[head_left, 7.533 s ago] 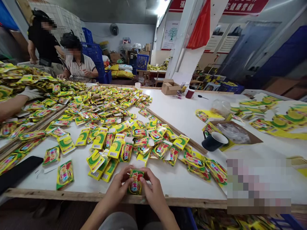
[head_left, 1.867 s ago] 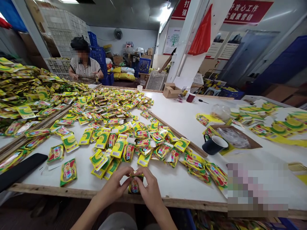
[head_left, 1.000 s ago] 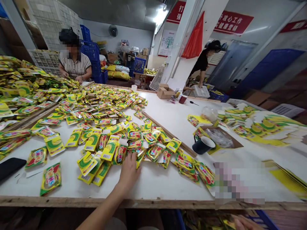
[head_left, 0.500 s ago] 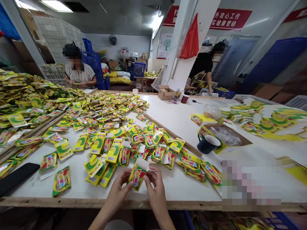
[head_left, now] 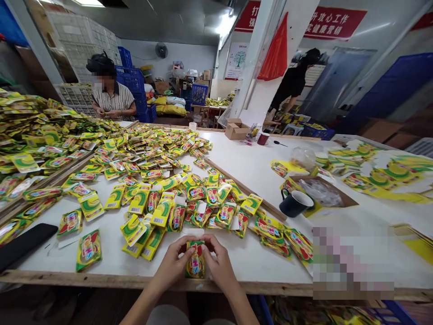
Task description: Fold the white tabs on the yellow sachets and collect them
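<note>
Between my two hands, close to the table's front edge, is a small yellow-green printed packet box (head_left: pixel 195 262), its front face towards me and a white flap (head_left: pixel 195 232) at its top. My left hand (head_left: pixel 176 258) grips the box's left side with thumb and fingers. On the opposite side my right hand (head_left: pixel 216 258) holds it, thumb on the front near the top corner. Just beyond the hands lies a loose heap of similar packet boxes (head_left: pixel 162 208), some with white flaps out. A single packet (head_left: pixel 88 250) lies flat to the left.
A black phone (head_left: pixel 29 243) lies at the left edge. A wooden strip (head_left: pixel 243 187) divides the white table. To the right stand a dark mug (head_left: pixel 295 203) and an open carton (head_left: pixel 324 192). One person (head_left: pixel 113 97) sits across; another (head_left: pixel 294 83) stands behind the pillar.
My hands have brought the box slightly lower and straightened it upright from a tilt, fingers closing in near its top. The person at back right has straightened up somewhat.
</note>
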Demonstrator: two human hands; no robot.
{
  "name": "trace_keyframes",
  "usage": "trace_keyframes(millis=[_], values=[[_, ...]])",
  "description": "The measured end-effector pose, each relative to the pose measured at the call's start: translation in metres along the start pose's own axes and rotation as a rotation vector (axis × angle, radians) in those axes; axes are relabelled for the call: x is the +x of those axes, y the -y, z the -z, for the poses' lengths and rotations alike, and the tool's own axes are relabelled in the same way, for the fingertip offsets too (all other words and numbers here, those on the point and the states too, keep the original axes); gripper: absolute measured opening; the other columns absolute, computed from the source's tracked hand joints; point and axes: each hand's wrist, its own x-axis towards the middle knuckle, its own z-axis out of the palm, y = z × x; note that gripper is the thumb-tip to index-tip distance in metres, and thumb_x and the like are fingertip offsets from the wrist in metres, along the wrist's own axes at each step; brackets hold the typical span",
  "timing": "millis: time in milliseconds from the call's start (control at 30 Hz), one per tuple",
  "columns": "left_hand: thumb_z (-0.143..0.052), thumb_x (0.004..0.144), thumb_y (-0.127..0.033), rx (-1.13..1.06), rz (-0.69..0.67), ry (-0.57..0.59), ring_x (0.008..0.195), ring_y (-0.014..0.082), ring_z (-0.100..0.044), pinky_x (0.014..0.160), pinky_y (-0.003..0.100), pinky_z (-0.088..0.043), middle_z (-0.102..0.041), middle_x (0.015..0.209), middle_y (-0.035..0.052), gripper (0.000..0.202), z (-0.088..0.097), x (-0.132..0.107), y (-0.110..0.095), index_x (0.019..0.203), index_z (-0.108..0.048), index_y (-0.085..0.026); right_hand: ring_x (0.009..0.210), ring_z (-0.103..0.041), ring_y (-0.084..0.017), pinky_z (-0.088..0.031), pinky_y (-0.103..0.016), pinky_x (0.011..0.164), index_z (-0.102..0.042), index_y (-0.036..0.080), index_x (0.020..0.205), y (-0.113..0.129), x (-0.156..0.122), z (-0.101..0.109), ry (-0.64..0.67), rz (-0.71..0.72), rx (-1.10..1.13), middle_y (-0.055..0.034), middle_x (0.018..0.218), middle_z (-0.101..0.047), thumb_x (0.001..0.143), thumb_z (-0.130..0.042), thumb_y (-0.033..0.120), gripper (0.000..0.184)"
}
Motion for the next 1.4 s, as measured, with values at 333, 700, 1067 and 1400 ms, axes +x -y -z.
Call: trace_keyframes(millis=[333,700,1067,1400], values=[[-0.060,0.085,-0.032,0.027,-0.034,-0.101,0.094,0.0232,-0.064,0.086,0.034,-0.050,-0.068,0.097,0.0068,0.016,0.002,0.001,-0.001,0.093,-0.063,-0.018,0.084,-0.064,-0.021,-0.050,-0.029,0.076,-0.065,0.018,0.087,-0.004,0.005,-0.006,-0.133,0.009,0.077,-0.0058,0.086,-0.067,0.088,-0.057,0.030,0.015],[-0.058,0.088,-0.027,0.086,-0.090,-0.139,0.097,0.0229,-0.064,0.087,0.034,-0.049,-0.070,0.097,0.0075,0.012,-0.005,-0.004,-0.011,0.091,-0.066,-0.019,0.091,-0.062,-0.020,-0.048,-0.029,0.081,-0.068,0.021,0.090,0.006,-0.003,-0.003,-0.091,0.112,0.001,-0.0053,0.094,-0.067,0.087,-0.059,0.021,0.010],[-0.061,0.085,-0.031,0.025,-0.017,-0.219,0.084,0.0212,-0.066,0.077,0.030,-0.052,-0.072,0.087,0.0052,0.016,-0.006,0.003,-0.006,0.088,-0.068,-0.018,0.074,-0.063,-0.018,-0.048,-0.024,0.069,-0.065,0.018,0.084,0.008,0.004,-0.007,-0.141,0.005,-0.063,-0.0031,0.079,-0.067,0.089,-0.057,0.030,0.016],[-0.052,0.090,-0.033,0.177,-0.073,-0.156,0.090,0.0218,-0.066,0.082,0.033,-0.052,-0.070,0.098,0.0079,0.021,-0.008,0.004,-0.014,0.100,-0.065,-0.020,0.085,-0.065,-0.021,-0.052,-0.027,0.075,-0.067,0.021,0.087,0.015,-0.027,0.015,-0.254,0.076,-0.124,-0.0057,0.089,-0.069,0.090,-0.053,0.034,0.019]])
